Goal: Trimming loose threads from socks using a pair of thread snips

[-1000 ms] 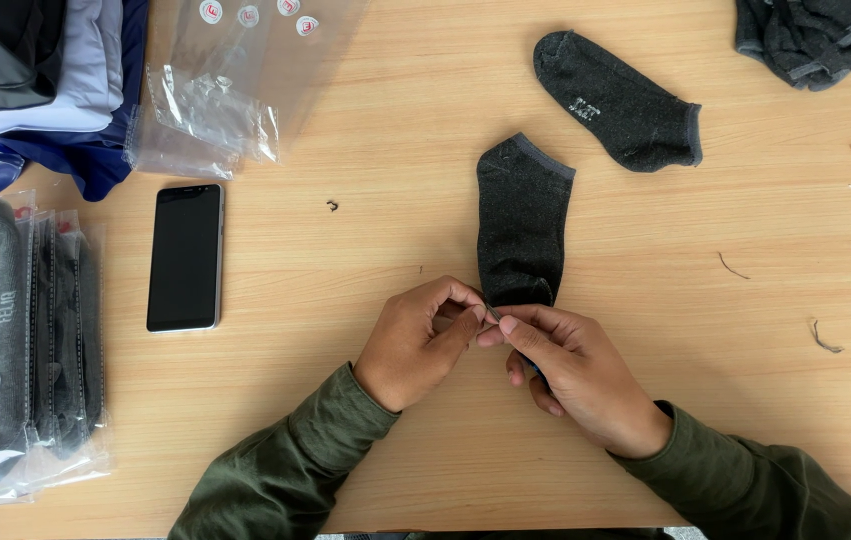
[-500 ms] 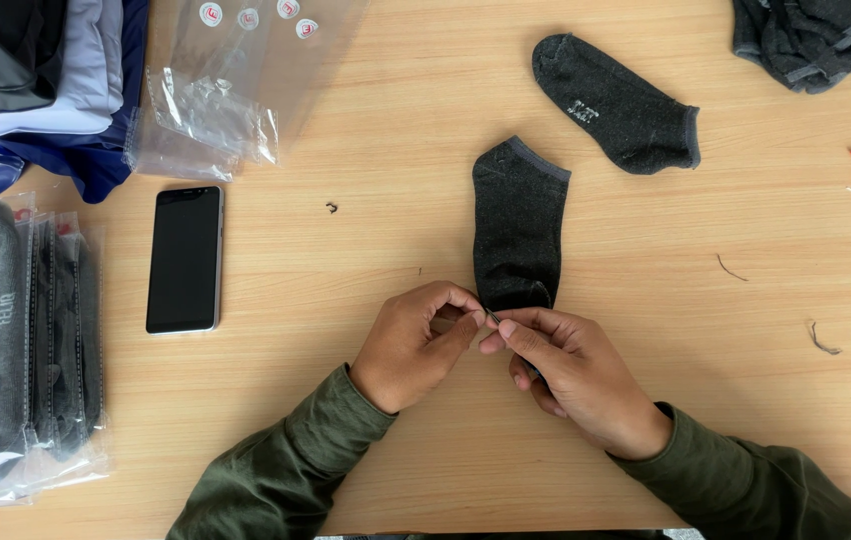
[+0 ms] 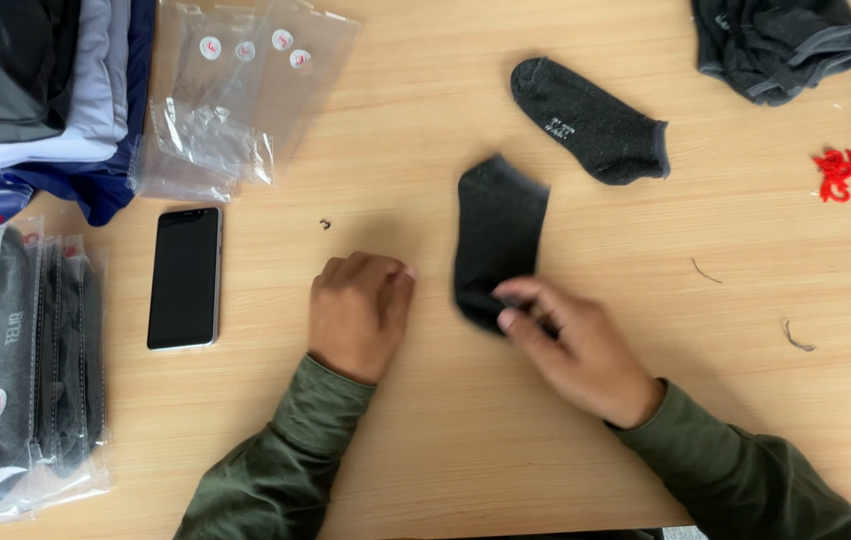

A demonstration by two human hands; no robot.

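A dark grey ankle sock (image 3: 498, 235) lies on the wooden table (image 3: 426, 150), its opening pointing away from me. My right hand (image 3: 571, 345) pinches the near end of this sock with thumb and fingers. My left hand (image 3: 358, 310) rests as a loose fist on the table to the left of the sock, apart from it, with nothing visible in it. A second dark grey sock (image 3: 591, 120) lies flat farther back on the right.
A black phone (image 3: 186, 277) lies at the left. Packaged socks in clear bags (image 3: 16, 370) sit at the left edge, with folded clothes (image 3: 36, 90) and empty clear bags (image 3: 236, 90) behind. A heap of dark socks (image 3: 776, 40) and a red plastic piece (image 3: 841, 170) are at the back right.
My two hands, which were pinched together at the sock's near end, have come apart. The left hand moved left off the sock; the right keeps hold of it.
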